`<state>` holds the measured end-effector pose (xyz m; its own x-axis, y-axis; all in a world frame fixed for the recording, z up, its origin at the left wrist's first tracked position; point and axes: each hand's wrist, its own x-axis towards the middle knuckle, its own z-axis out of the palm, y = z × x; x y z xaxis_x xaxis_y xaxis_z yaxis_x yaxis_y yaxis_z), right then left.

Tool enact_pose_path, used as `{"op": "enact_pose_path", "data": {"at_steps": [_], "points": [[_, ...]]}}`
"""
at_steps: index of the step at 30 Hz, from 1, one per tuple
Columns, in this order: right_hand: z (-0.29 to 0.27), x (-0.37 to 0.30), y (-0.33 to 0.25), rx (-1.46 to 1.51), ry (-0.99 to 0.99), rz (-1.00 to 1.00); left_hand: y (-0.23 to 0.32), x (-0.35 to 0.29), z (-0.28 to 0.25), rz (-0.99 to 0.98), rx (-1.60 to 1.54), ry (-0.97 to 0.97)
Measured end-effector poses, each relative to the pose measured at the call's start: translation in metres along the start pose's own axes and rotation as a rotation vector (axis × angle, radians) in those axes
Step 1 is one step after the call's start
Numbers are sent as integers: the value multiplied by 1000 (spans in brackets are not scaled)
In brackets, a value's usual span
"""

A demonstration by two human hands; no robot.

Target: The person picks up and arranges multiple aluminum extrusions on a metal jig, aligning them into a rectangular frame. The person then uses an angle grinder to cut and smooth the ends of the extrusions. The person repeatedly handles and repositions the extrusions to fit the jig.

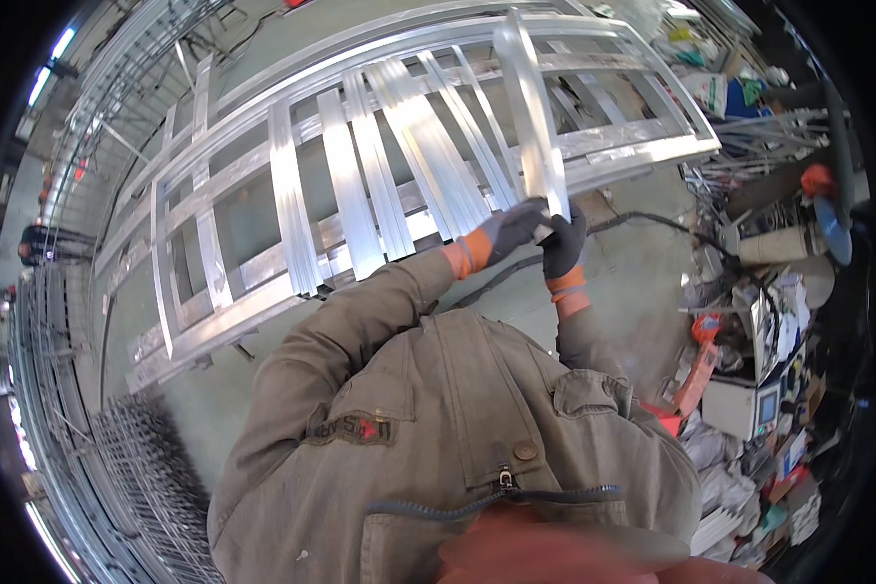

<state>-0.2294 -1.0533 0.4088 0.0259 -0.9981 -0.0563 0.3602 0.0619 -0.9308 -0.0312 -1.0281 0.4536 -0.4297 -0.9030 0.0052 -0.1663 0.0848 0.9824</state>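
Both hands, in dark gloves with orange cuffs, are closed on the near end of one long silver bar [532,107]: the left hand [509,234] grips it from the left, the right hand [564,243] from the right, the two just beside each other. The bar points away from the body, over the right half of a big metal frame [642,156] (whether it touches the frame there, I cannot tell). To its left, several silver strips [423,146] lie across the rails, some packed together, others with gaps between. Nearer the body come the sleeves and front of a brown jacket [457,389], with its zip and a round button. A black cable [642,216] runs over the green-grey floor [623,253], passing behind the hands toward the clutter on the right, where a pale box with a small screen [740,407] stands among bags and scraps, below a blue disc [832,229]. At the lower left is a dense stack of thin metal pieces [151,467]; farther off, at the left edge, another person [37,243] shows small.
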Motion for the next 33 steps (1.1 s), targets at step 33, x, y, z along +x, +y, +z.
{"op": "enact_pose_path", "data": {"at_steps": [33], "points": [[-99, 101, 1, -274, 427, -280, -227, -174, -182, -985, 463, 965]]}}
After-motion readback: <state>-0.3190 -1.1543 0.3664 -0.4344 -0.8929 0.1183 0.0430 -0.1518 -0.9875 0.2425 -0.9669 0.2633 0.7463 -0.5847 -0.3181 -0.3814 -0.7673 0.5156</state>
